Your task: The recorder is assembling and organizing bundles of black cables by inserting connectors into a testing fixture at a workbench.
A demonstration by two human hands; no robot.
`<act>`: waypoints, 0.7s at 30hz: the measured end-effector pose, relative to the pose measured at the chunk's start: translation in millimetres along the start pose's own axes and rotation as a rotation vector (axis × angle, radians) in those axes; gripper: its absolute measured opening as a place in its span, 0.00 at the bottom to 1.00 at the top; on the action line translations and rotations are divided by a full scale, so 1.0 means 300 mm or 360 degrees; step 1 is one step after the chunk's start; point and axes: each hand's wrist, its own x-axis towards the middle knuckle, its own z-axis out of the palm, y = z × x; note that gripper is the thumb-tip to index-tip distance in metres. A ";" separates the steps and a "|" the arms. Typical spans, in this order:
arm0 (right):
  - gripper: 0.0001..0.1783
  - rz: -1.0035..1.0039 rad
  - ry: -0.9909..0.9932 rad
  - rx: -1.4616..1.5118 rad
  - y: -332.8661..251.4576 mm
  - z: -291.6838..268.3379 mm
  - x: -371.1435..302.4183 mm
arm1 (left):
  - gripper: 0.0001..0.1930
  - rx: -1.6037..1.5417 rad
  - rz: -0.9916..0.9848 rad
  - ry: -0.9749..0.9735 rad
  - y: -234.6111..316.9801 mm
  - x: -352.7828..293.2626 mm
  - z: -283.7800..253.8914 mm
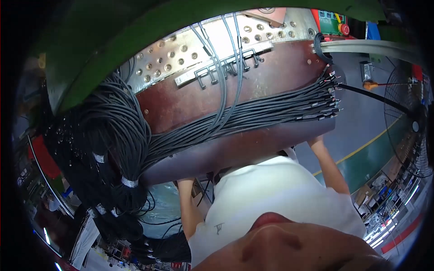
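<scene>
A brown work board with a curved front edge spans the middle of the view. Across it lies a thick bundle of dark grey cables, their stripped and labelled ends fanned out at the right. My right hand is at the board's front edge near the right corner, its fingers hidden beneath or behind the edge. Farther left, my left hand reaches under the same edge, and its fingers are out of sight too. Two pairs of cables cross the board from a slotted metal bar with black clips.
Coiled cables bound with silver tape hang over the board's left end. Behind the bar rises a metal plate full of holes, under a green machine frame. A red emergency button sits far right, above a black fan.
</scene>
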 end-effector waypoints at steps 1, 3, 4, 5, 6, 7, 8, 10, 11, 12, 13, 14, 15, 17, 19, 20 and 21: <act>0.13 0.0147 -0.0323 0.0315 0.023 0.068 -0.003 | 0.17 -0.0005 0.0005 -0.0002 -0.004 0.005 0.008; 0.11 -0.0024 0.0023 0.0180 0.005 0.090 0.025 | 0.17 -0.0016 0.0016 0.0071 -0.005 0.013 0.019; 0.08 -0.0172 0.0354 0.0061 -0.014 0.095 0.010 | 0.17 -0.0012 0.0020 0.0096 -0.010 0.016 0.012; 0.09 -0.0100 0.0176 0.0065 0.025 0.107 -0.003 | 0.17 -0.0006 0.0025 0.0120 -0.004 0.027 0.012; 0.09 -0.0099 0.0178 0.0064 0.031 0.120 -0.012 | 0.17 0.0000 0.0033 0.0145 0.000 0.018 0.018; 0.10 -0.0079 0.0298 0.0179 0.027 0.133 -0.001 | 0.17 0.0007 0.0041 0.0183 -0.002 0.007 0.024; 0.11 -0.0060 0.0417 0.0295 0.027 0.139 0.010 | 0.17 0.0015 0.0050 0.0220 -0.004 0.005 0.027; 0.14 -0.0031 0.0278 0.0225 0.031 0.124 0.020 | 0.17 0.0033 0.0085 0.0285 -0.003 0.016 0.028; 0.14 0.0004 0.0207 0.0203 0.026 0.108 0.017 | 0.17 0.0045 0.0111 0.0313 0.000 0.026 0.027; 0.15 0.0040 0.0135 0.0183 0.020 0.099 0.015 | 0.17 0.0056 0.0136 0.0340 0.002 0.032 0.026; 0.14 -0.0062 0.0336 0.0254 0.000 0.095 0.035 | 0.17 0.0062 0.0151 0.0374 0.003 0.032 0.028; 0.14 -0.0061 0.0349 0.0251 -0.021 0.082 0.041 | 0.17 0.0069 0.0165 0.0408 0.004 0.032 0.029; 0.14 -0.0022 0.0361 0.0374 -0.038 0.060 0.044 | 0.17 0.0076 0.0178 0.0441 0.006 0.035 0.028; 0.13 0.0032 0.0440 0.0543 -0.057 0.054 0.053 | 0.17 0.0089 0.0202 0.0503 0.009 0.035 0.027; 0.13 0.0043 0.0428 0.0572 -0.048 0.072 0.053 | 0.17 0.0104 0.0219 0.0561 0.013 0.034 0.026; 0.13 0.0054 0.0407 0.0602 -0.046 0.072 0.054 | 0.17 0.0112 0.0225 0.0588 0.015 0.034 0.025; 0.14 0.0007 0.0400 0.0559 -0.040 0.065 0.055 | 0.17 0.0119 0.0229 0.0615 0.018 0.036 0.023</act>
